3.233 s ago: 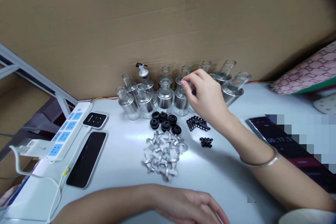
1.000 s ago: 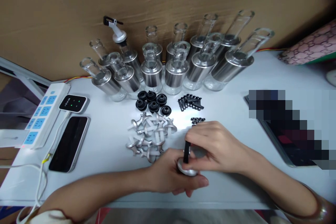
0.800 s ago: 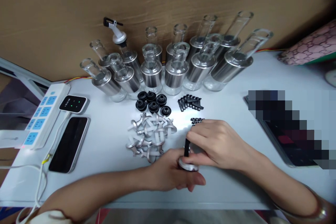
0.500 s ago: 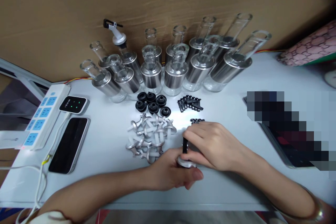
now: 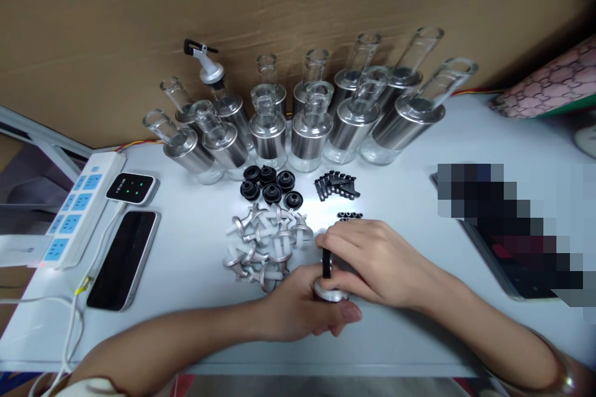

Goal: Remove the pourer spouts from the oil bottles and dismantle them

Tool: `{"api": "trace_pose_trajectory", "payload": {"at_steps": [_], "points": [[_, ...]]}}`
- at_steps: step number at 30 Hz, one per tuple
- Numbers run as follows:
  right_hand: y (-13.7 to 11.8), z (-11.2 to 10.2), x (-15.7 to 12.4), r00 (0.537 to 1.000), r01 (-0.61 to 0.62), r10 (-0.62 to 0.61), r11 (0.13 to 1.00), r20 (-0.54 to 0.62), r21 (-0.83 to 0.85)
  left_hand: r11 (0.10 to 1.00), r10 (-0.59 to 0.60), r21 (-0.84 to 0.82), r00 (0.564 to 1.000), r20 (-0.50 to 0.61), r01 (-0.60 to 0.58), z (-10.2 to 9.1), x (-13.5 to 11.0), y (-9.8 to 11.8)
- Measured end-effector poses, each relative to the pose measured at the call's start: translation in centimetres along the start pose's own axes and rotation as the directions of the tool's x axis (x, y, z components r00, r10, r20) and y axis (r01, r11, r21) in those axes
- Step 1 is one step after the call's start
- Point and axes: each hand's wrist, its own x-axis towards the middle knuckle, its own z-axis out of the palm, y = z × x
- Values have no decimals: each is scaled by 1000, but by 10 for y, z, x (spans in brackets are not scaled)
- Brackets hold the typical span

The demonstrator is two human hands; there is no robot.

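Note:
Near the table's front edge, my left hand [image 5: 305, 304] is closed around a silver bottle pourer [image 5: 331, 291], its thumb along the near side. Over the top comes my right hand [image 5: 367, 260], fingers pinching the pourer's spout end, where a black lever [image 5: 326, 264] shows between the hands. The lower part of the pourer is hidden in my left palm. Beside my left wrist lies a heap of silver pourer tops [image 5: 265, 236] with white tubes. Small black caps [image 5: 350, 216] lie just beyond my right fingers, and black levers [image 5: 338, 185] are farther back.
Black rubber stoppers [image 5: 272, 191] sit behind the heap. Several glass bottles with steel sleeves [image 5: 311, 136] stand along the cardboard [image 5: 298, 0]; one carries a fitted pourer [image 5: 212, 71]. At left are a phone [image 5: 123, 260], a small Wi-Fi device [image 5: 131, 187] and a power strip [image 5: 84, 211].
Both hands keep their grip on the pourer. My right fingertips have shifted slightly left over its top. The whole view has moved a little; the other things lie as before.

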Motion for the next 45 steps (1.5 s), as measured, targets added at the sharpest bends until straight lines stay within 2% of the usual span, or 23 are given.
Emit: {"api": "trace_pose_trajectory", "payload": {"at_steps": [7,25,32,39,45], "points": [[-2,2,0,998,44,-42,998,38,-42,999,-17,29,998,-54,19,0,2,0],[-4,6,-5,995,94,-98,992,-35,-88,1000,-25,17,999,39,25,-1,-1,-3],[-4,7,-5,997,81,-82,993,-13,-80,995,95,23,994,44,-96,-2,-2,-7],[-4,10,-7,997,75,-75,991,2,-115,994,105,31,993,47,-107,-4,-2,-10],[-3,10,-9,996,78,-72,992,61,-97,993,103,46,993,65,-106,-4,-2,-11]]}}
